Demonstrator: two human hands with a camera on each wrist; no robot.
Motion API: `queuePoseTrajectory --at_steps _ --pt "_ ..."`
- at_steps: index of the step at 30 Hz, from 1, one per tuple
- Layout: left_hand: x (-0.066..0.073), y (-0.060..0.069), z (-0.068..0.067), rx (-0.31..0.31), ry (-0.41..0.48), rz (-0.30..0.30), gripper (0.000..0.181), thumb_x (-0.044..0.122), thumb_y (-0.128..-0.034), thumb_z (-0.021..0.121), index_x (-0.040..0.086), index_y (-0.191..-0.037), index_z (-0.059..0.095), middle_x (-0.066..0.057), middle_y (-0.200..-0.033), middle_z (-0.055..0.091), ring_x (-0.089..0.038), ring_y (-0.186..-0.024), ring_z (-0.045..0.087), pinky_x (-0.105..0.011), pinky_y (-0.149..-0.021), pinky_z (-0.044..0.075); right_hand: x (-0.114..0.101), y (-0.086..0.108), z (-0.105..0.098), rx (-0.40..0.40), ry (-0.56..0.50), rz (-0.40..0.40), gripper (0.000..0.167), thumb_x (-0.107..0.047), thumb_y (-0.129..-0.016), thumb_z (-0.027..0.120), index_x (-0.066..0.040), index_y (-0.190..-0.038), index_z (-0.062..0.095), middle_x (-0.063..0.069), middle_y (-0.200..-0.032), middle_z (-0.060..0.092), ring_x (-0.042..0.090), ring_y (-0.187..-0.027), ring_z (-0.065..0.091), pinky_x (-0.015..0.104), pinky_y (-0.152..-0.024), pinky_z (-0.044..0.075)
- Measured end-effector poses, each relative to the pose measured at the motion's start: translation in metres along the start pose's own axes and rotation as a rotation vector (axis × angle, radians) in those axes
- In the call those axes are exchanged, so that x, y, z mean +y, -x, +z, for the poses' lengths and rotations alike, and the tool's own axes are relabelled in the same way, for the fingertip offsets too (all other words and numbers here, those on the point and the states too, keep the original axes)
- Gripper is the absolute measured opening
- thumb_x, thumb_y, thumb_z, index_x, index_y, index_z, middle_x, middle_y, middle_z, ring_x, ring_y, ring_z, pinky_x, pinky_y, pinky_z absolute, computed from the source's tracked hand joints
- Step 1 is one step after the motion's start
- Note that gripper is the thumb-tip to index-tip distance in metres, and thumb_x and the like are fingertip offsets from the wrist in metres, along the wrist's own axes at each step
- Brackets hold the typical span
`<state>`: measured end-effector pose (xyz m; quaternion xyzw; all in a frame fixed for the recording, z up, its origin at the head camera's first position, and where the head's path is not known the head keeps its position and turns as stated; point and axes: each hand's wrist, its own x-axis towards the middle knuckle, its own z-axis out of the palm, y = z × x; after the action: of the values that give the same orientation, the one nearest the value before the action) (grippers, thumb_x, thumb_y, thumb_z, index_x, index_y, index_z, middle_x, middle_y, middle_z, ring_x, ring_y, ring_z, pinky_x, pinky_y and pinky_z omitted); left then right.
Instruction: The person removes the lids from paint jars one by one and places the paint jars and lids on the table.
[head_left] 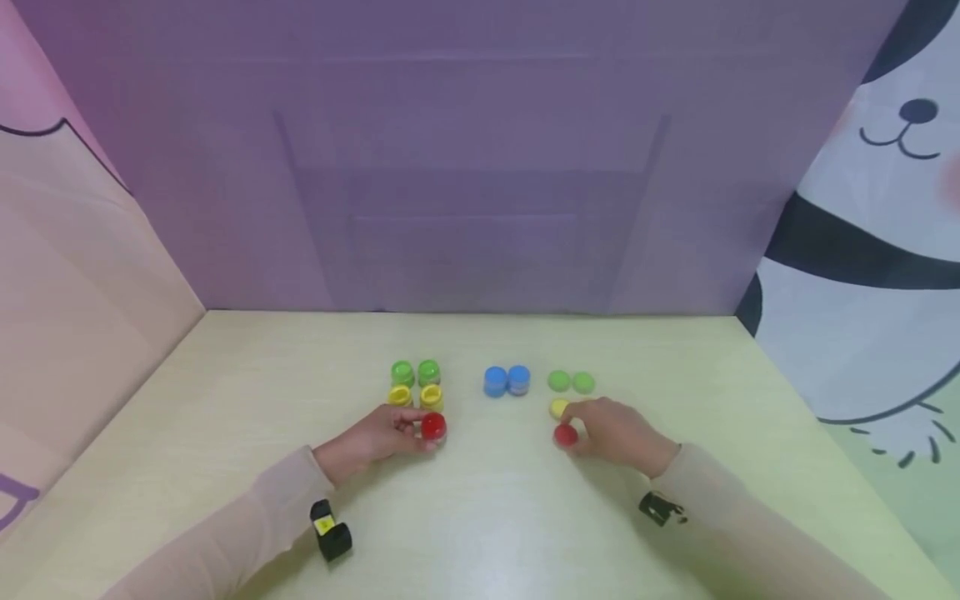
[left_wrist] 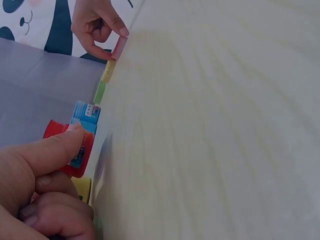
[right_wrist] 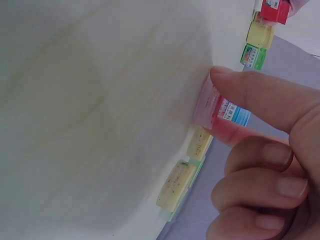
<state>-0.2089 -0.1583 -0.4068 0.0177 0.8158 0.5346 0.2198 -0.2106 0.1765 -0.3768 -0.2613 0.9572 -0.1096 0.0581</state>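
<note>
Between thumb and finger, my left hand [head_left: 378,435] holds a red jar [head_left: 433,427], just in front of two open yellow jars [head_left: 431,397]; the left wrist view shows the red jar [left_wrist: 80,150] tilted in the grip. My right hand [head_left: 618,433] pinches a red lid [head_left: 566,436] by its edges, low at the tabletop. In the right wrist view the red lid [right_wrist: 207,105] stands between thumb and index finger, the other fingers curled. A yellow lid [head_left: 558,408] lies just behind it, partly hidden by the right hand.
Two green jars [head_left: 402,373] stand behind the yellow ones. Two blue jars [head_left: 495,381] stand side by side near the middle. Two green lids [head_left: 559,381] lie to their right. A purple panel [head_left: 465,183] rises behind the table [head_left: 480,517].
</note>
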Motion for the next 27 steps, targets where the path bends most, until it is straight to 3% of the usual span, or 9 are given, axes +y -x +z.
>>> queuePoseTrajectory --at_steps 12,21,27 --pt "-0.0008 0.0008 -0.0026 -0.008 0.042 -0.031 0.049 0.012 -0.0781 0.076 0.011 -0.125 0.061 0.001 -0.067 0.039 -0.013 -0.056 0.032 -0.023 -0.052 0.028 -0.0013 0.0033 -0.001 0.051 -0.003 -0.071 0.026 -0.017 -0.076 0.077 -0.007 -0.097 0.065 0.002 -0.083 0.065 0.009 -0.066 0.05 0.029 -0.063 0.047" --pt "-0.0028 0.0012 -0.0036 -0.006 0.067 -0.064 0.05 0.012 -0.0784 0.076 0.011 -0.126 0.061 0.002 -0.066 0.036 -0.013 -0.051 0.026 -0.022 -0.049 0.024 0.0001 0.0013 -0.001 -0.002 0.002 0.035 0.031 -0.021 -0.076 0.078 -0.01 -0.103 0.065 0.001 -0.09 0.066 0.013 -0.074 0.056 0.035 -0.073 0.049" --pt "-0.0036 0.001 -0.0039 0.001 0.062 -0.064 0.05 0.011 -0.0782 0.076 0.011 -0.126 0.061 0.002 -0.065 0.037 -0.013 -0.051 0.027 -0.022 -0.049 0.024 -0.0037 -0.002 -0.0081 0.009 -0.005 0.048 0.038 -0.028 -0.077 0.077 -0.009 -0.106 0.063 0.001 -0.089 0.065 0.013 -0.074 0.055 0.033 -0.069 0.048"
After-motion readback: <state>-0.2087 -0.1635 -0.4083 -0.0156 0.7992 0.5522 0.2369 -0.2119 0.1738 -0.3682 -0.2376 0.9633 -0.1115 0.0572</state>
